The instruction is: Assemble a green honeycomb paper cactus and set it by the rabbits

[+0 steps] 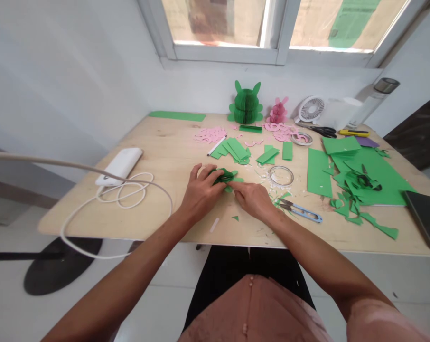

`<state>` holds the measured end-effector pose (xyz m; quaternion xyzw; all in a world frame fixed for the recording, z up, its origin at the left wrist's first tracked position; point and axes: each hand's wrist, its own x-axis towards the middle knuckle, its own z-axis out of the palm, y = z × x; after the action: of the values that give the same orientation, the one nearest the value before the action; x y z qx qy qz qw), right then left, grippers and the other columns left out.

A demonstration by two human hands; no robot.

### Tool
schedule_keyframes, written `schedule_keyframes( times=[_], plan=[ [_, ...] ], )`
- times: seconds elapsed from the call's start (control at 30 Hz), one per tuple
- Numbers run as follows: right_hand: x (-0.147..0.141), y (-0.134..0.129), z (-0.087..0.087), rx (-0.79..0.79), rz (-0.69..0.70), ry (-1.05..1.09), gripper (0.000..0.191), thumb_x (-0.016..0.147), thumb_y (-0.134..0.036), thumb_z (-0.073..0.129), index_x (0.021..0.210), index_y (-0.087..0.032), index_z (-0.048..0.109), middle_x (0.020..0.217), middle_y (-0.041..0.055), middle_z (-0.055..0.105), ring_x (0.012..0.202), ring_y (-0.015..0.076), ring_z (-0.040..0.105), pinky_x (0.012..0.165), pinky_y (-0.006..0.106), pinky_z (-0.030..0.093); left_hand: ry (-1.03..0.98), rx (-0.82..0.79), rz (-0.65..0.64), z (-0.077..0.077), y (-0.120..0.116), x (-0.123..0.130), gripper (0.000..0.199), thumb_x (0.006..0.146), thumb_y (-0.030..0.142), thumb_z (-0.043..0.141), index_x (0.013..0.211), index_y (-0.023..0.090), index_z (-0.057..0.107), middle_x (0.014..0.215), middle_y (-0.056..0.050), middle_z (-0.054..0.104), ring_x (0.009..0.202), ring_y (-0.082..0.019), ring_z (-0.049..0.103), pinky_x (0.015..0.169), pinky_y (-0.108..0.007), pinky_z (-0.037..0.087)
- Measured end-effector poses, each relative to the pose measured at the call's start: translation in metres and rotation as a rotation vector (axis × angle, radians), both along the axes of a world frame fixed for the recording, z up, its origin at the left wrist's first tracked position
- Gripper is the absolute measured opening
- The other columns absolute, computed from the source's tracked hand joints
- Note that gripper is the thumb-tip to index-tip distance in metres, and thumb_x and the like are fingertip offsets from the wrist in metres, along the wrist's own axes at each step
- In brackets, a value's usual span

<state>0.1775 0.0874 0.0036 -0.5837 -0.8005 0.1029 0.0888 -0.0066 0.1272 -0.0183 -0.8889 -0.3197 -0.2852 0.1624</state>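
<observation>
My left hand (205,187) is closed over a small green paper honeycomb figure (226,175), its fingers lying across the folded layers. From the other side my right hand (253,197) comes in with curled fingers, its index fingertip on the figure's lower edge beside the flat green paper parts. My fingers hide much of the figure. Light-blue thread snips (302,210) rest by my right wrist among green and white paper scraps. Just beyond my hands lie several cut green paper strips (237,149) and a white pen (217,146).
At the back stand a larger green honeycomb figure (246,107), a pink one (278,111), a white fan (311,109) and a bottle (375,102). Black scissors (323,130), tape rings (281,175), green sheets (382,173) and a phone (425,218) are right; a power bank (118,166) with cable is left.
</observation>
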Motion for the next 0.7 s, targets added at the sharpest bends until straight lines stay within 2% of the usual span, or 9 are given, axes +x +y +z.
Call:
schedule_keyframes(
  times=[0.17, 0.43, 0.7],
  plan=[
    [-0.0018, -0.0021, 0.0036, 0.014, 0.019, -0.039, 0.038, 0.095, -0.023, 0.036, 0.127, -0.030, 0.056, 0.109, 0.0063, 0.072, 0.092, 0.0226, 0.067, 0.070, 0.029, 0.046, 0.002, 0.010, 0.006, 0.0005, 0.0002, -0.0003, 0.014, 0.086, 0.017, 0.057, 0.082, 0.024, 0.068, 0.112, -0.006, 0.068, 0.114, -0.026, 0.055, 0.102, -0.052, 0.037],
    [-0.0024, -0.0026, 0.0046, 0.034, 0.018, -0.036, 0.041, 0.095, -0.022, 0.036, 0.131, -0.030, 0.053, 0.112, 0.0068, 0.071, 0.094, 0.0235, 0.068, 0.072, 0.030, 0.047, -0.072, -0.118, -0.020, 0.0066, -0.0042, -0.0011, 0.021, 0.084, 0.016, 0.055, 0.096, 0.023, 0.070, 0.114, -0.008, 0.068, 0.117, -0.027, 0.053, 0.102, -0.051, 0.039],
    [-0.0016, -0.0017, 0.0017, 0.047, 0.017, -0.025, 0.041, 0.094, -0.022, 0.037, 0.132, -0.029, 0.052, 0.112, 0.0060, 0.071, 0.094, 0.0229, 0.068, 0.071, 0.029, 0.047, -0.100, -0.139, -0.041, 0.0077, -0.0039, -0.0016, 0.021, 0.085, 0.016, 0.053, 0.097, 0.021, 0.069, 0.114, -0.008, 0.068, 0.116, -0.027, 0.053, 0.099, -0.050, 0.042]
  ],
)
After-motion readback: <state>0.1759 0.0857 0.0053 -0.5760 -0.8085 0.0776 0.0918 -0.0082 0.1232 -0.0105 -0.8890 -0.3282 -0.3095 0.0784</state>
